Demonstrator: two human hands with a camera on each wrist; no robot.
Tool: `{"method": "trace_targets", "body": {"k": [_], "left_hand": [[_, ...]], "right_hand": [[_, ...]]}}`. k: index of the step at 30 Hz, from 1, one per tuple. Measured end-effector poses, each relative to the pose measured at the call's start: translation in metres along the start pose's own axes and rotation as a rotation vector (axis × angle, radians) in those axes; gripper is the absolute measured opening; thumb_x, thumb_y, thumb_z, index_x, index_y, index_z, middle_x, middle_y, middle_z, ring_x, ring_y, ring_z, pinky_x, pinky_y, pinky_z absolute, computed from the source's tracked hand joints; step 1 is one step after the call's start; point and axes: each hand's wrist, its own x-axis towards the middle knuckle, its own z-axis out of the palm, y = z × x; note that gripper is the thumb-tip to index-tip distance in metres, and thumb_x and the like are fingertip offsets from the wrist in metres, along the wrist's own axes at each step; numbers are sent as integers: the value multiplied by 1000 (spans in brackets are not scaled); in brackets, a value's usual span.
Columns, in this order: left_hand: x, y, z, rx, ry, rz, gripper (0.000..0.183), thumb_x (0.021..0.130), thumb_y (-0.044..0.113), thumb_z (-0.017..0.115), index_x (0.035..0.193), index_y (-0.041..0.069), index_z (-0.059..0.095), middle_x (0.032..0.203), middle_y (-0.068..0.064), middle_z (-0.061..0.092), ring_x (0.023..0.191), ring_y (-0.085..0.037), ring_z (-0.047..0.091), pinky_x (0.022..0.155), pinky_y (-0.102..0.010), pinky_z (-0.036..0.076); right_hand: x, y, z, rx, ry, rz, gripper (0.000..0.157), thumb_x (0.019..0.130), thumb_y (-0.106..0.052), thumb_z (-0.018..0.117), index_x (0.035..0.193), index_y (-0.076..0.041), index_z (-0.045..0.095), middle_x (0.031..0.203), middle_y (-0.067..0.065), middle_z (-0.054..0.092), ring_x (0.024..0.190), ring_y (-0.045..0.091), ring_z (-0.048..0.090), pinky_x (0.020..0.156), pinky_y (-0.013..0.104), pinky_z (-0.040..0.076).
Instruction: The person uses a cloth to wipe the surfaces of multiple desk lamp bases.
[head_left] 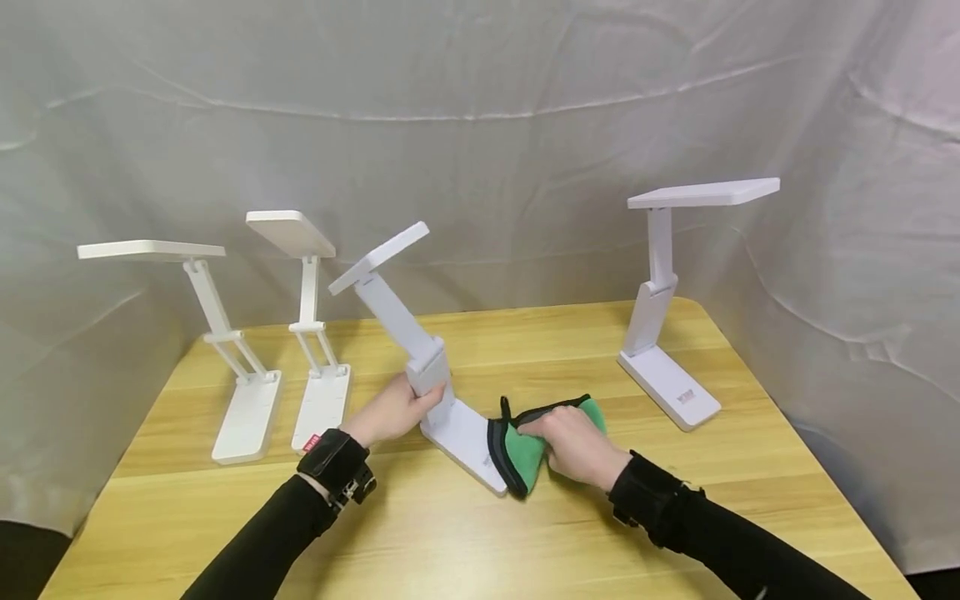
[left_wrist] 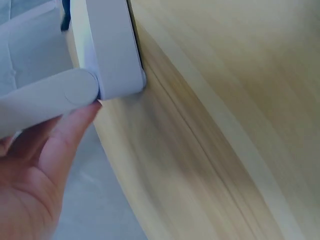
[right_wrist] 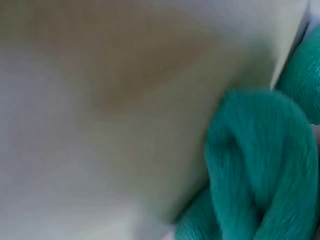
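Observation:
A white folding desk lamp (head_left: 397,321) stands mid-table, its arm leaning left and its head tilted. My left hand (head_left: 397,408) grips the lower arm just above the base, and the left wrist view shows the fingers under the arm (left_wrist: 45,97) near its hinge. In my right hand (head_left: 577,442) is a green cloth (head_left: 525,454) with black edging, bunched under the fingers. The cloth's left part lies over the front end of the lamp base (head_left: 468,442). Folds of green cloth (right_wrist: 265,160) fill the lower right of the right wrist view.
Two more white lamps, the far-left lamp (head_left: 247,417) and its neighbour (head_left: 322,400), stand unfolded on the left. Another lamp (head_left: 667,383) stands at the back right. The wooden table (head_left: 465,558) is bordered by a pale hanging sheet (head_left: 480,167) behind and at the sides.

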Motion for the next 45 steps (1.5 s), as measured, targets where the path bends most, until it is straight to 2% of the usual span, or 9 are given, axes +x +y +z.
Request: {"method": "trace_targets", "body": {"k": [8,12,17,20,24,28,32,38,45], "left_hand": [[-4,-14,-13,-24,45,-11,44,92,36,60,122,5,55,107,-13,66,91,-22,63,75,-36,55],[-9,-18,-14,-34,100,2,40,91,34,63,120,7,56,105,-11,67,90,-22,65,77,-36,55],[-21,-15,-11,3,127,-9,49,92,35,61,129,6,47,116,-16,62,104,-30,61,86,-42,53],[-32,-9,-12,116,220,-40,56,91,37,60,133,4,43,117,-17,59,104,-31,59,85,-44,53],[-50,7,-6,346,324,42,42,89,29,64,121,3,52,108,-9,58,95,-23,58,81,-39,52],[-70,25,17,552,156,198,41,89,35,63,121,10,57,119,-9,57,107,-26,55,92,-43,48],[-88,29,40,652,-46,245,57,87,52,59,131,16,54,137,-16,48,121,-44,45,99,-56,39],[-93,18,50,672,-43,230,53,87,49,60,132,20,54,141,-19,44,121,-51,42,92,-59,44],[-80,-1,37,636,-20,188,53,88,47,60,133,19,53,144,-19,41,124,-51,39,84,-60,47]], "right_hand": [[-5,-24,-3,247,-108,-107,60,62,17,52,104,-21,73,99,-11,70,90,5,64,76,24,54],[-13,-31,-7,501,-152,-17,57,72,14,58,114,-23,68,108,-11,68,94,3,62,80,22,52],[-24,-28,-14,767,-39,185,47,80,5,66,119,-21,65,112,-5,67,91,10,63,82,28,53],[-29,-24,-19,844,59,232,43,79,0,70,119,-15,65,111,0,68,89,14,63,80,31,53],[-33,-15,-20,911,165,257,40,80,-3,71,119,-6,64,106,7,69,88,18,64,77,32,55],[-33,-7,-21,931,256,305,40,81,-4,71,121,-4,62,107,11,69,92,18,65,79,32,55],[-32,-4,-20,939,290,320,41,82,-5,72,122,-5,61,111,11,68,96,17,64,81,31,54],[-31,-6,-20,945,303,283,39,79,0,72,117,-1,63,106,14,69,93,17,64,80,31,54],[-31,-9,-17,942,296,227,41,78,1,72,117,-1,63,108,13,68,96,19,64,84,31,53]]}}
